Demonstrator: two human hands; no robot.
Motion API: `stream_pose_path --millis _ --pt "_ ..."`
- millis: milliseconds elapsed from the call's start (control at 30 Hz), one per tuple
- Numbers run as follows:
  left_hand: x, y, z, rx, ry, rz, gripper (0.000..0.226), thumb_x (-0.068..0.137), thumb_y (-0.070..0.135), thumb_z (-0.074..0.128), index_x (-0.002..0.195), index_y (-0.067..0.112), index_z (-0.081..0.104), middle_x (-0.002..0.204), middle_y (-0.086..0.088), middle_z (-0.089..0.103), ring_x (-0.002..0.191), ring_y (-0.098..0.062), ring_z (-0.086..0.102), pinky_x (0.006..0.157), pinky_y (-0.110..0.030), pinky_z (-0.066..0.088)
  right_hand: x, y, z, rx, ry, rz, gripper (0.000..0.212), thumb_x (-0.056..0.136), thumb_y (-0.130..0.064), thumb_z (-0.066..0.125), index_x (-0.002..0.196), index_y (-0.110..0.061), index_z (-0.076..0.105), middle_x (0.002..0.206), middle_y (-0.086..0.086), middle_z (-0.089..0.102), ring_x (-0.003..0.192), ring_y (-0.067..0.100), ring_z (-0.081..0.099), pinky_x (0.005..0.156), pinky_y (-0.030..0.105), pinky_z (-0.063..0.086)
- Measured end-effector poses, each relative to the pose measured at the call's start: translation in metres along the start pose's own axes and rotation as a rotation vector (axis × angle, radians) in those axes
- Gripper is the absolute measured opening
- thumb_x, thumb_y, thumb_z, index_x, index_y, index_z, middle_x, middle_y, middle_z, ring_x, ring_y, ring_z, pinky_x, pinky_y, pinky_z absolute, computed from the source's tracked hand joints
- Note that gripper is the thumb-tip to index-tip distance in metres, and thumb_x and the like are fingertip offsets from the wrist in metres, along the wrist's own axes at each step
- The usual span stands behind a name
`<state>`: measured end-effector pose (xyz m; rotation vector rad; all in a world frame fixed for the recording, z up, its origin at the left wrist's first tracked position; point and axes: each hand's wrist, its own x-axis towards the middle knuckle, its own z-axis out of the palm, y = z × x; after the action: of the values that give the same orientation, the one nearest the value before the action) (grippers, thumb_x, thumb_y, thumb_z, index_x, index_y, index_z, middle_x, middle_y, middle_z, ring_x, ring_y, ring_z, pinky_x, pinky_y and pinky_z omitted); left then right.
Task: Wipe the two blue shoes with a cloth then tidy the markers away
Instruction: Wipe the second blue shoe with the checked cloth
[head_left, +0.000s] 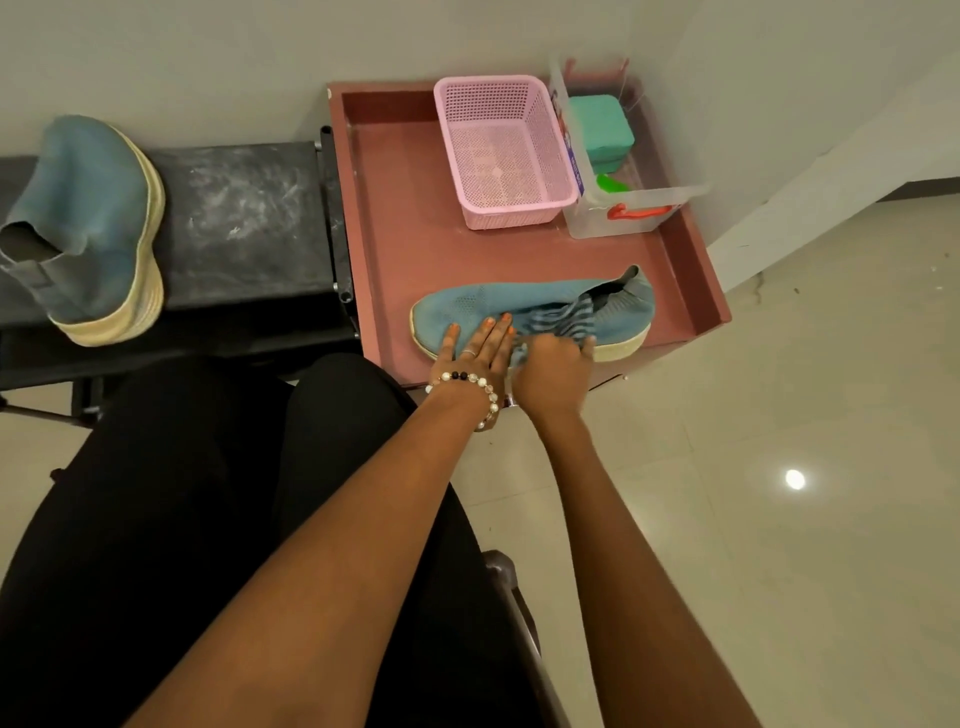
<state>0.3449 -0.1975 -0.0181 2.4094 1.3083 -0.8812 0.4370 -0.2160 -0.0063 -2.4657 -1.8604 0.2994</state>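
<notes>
One blue knit shoe (483, 304) with a pale sole lies on its side at the front of the reddish-brown tray (395, 228). My left hand (475, 345) rests flat on its toe half, fingers straight. My right hand (550, 366) grips a blue-and-grey striped cloth (563, 319) against the shoe's side near the heel opening. The second blue shoe (88, 228) lies on a black bench (239, 218) at the far left, away from both hands. I see no markers.
A pink mesh basket (504, 150) stands at the back of the tray. Beside it is a clear plastic box (618, 208) holding a green case (600, 130) and small items. White walls run behind; tiled floor lies to the right. My legs are below.
</notes>
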Motion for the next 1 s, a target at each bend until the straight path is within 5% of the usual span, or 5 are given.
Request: stream_pose_path --millis 167,400,600,867,1000 --pt "0.003 0.001 0.004 -0.040 0.051 -0.012 0.092 0.090 0.008 0.046 0.144 0.008 -0.028 0.151 -0.005 -0.036 0.143 -0.020 -0.025 0.115 -0.053 -0.008 -0.005 0.052 -0.043 1.058 0.045 0.425 0.035 0.075 0.011 0.045 0.057 -0.013 0.063 0.070 0.008 0.068 0.059 0.023 0.067 0.043 0.024 0.046" --pt "0.001 0.004 0.005 -0.056 0.097 -0.037 0.078 0.095 0.007 0.035 0.146 0.008 -0.025 0.154 -0.004 -0.032 0.144 -0.019 -0.021 0.116 -0.050 -0.006 0.007 0.085 -0.083 1.077 0.861 0.568 0.036 0.077 0.010 0.041 0.103 0.003 0.065 0.091 -0.001 0.064 0.074 -0.005 0.060 0.069 0.009 0.049" --pt "-0.003 0.004 -0.002 -0.086 0.052 -0.043 0.073 0.098 0.013 0.031 0.146 0.005 -0.024 0.154 -0.007 -0.031 0.145 -0.022 -0.021 0.118 -0.049 -0.005 0.016 0.075 -0.005 0.092 0.126 0.089 0.051 0.077 0.000 0.053 0.128 0.004 0.050 0.125 0.024 0.055 0.124 0.038 0.043 0.106 0.048 0.033" --pt "0.003 0.003 -0.006 -0.084 0.187 0.069 0.070 0.098 0.009 0.031 0.149 0.003 -0.016 0.157 -0.011 -0.022 0.147 -0.025 -0.013 0.119 -0.043 -0.005 0.008 0.043 -0.003 0.137 0.032 -0.167 0.023 0.074 0.007 0.059 0.095 0.010 0.065 0.101 0.030 0.063 0.104 0.043 0.057 0.096 0.050 0.043" --pt "0.004 0.003 -0.003 -0.147 0.142 0.060 0.072 0.095 0.002 0.030 0.148 0.004 -0.019 0.156 -0.008 -0.025 0.146 -0.023 -0.014 0.119 -0.042 -0.002 0.027 0.092 -0.008 -0.113 0.014 -0.341 0.037 0.066 0.007 0.062 0.101 -0.002 0.068 0.098 0.018 0.069 0.095 0.033 0.064 0.111 0.049 0.021"
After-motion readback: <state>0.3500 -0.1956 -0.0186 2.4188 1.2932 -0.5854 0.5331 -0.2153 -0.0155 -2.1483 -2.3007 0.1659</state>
